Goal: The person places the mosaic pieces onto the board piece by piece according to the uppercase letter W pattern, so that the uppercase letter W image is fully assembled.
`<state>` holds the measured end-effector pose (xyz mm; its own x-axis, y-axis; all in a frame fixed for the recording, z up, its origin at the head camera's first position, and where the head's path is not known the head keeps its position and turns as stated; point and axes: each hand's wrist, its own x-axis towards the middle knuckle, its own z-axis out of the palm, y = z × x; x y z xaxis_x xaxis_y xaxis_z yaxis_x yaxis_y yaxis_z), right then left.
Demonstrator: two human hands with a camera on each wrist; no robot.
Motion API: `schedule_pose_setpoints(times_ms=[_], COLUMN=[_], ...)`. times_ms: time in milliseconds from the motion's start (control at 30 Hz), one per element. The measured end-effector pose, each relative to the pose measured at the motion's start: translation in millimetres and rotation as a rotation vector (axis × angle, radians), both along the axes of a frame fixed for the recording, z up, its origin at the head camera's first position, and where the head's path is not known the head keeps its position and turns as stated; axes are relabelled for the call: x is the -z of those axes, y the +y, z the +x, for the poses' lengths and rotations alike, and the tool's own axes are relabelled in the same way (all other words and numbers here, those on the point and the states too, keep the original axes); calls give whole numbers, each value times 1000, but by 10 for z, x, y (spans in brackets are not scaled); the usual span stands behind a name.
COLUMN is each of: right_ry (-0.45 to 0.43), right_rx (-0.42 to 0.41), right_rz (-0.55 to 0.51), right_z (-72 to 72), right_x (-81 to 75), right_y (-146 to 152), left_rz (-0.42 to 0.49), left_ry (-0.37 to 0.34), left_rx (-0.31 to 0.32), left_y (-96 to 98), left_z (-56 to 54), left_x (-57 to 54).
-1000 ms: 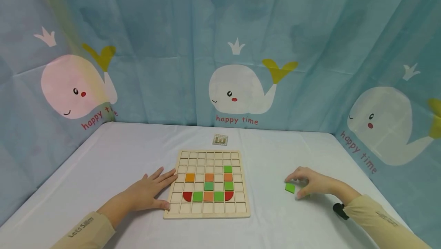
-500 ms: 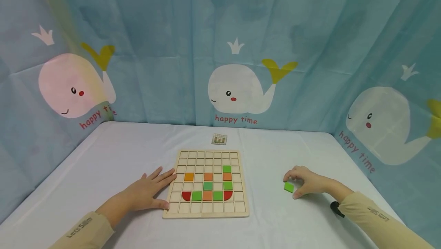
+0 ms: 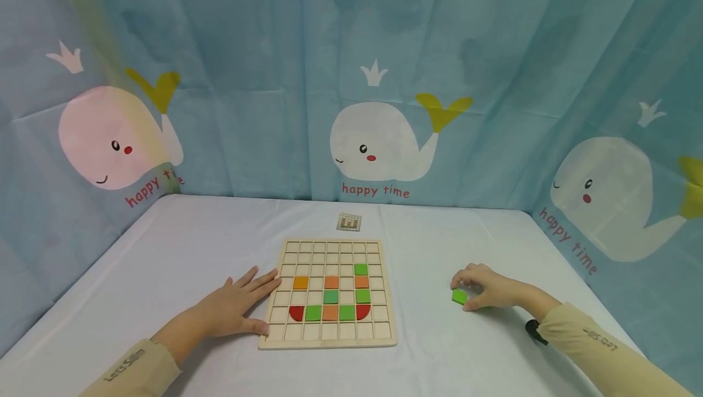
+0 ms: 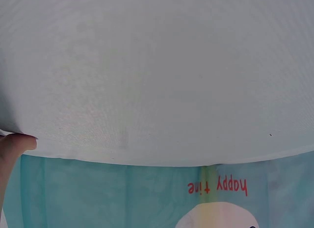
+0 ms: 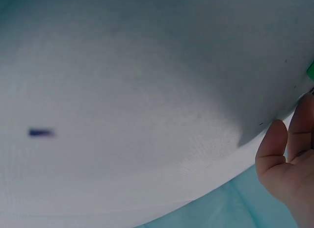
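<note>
A wooden grid board (image 3: 328, 343) lies on the white table, with green, orange and red tiles set in several of its cells. My left hand (image 3: 233, 305) is spread flat at the board's left side, fingertips and thumb on its edge; only a fingertip (image 4: 19, 143) shows in the left wrist view. To the right of the board, my right hand (image 3: 491, 287) pinches a green square tile (image 3: 459, 296) between thumb and fingers, close over the cloth. In the right wrist view, a sliver of green (image 5: 311, 71) shows at the right edge, beyond the fingers (image 5: 272, 144).
Behind the board lies a small pattern card (image 3: 349, 222) with a grid printed on it. A dark object (image 3: 535, 332) shows at the right wrist, by the sleeve. Blue curtains (image 3: 247, 110) printed with whales stand around the table's far edges.
My right thumb has closed in against the green tile, and the tile has turned and tilted a little. The left hand stays at the board's edge.
</note>
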<state>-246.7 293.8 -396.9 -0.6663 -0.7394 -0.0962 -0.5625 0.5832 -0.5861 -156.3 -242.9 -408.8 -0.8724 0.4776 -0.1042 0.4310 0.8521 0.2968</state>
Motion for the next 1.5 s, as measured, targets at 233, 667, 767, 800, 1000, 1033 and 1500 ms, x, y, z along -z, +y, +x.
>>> schedule_pose_setpoints(times_ms=[233, 667, 767, 800, 1000, 1033, 1500], right_ry=[-29, -219, -315, -341, -457, -471, -554], right_rx=[53, 172, 207, 216, 229, 235, 400], right_rz=[20, -219, -300, -321, -419, -426, -447], right_z=[14, 52, 62, 64, 58, 57, 106], right_x=[-44, -254, -287, -297, -328, -330, -427], right_y=[-70, -307, -374, -395, -507, -526, -829], left_rz=[0, -3, -3, -5, -3, -1, 5], left_ry=[7, 1, 1, 0, -10, -12, 0], left_rx=[-3, -7, -8, -9, -3, -1, 0], left_y=[-11, -26, -29, -30, -27, -24, 1], left_z=[1, -8, -8, -8, 2, 5, 4], left_x=[0, 5, 3, 4, 14, 13, -11])
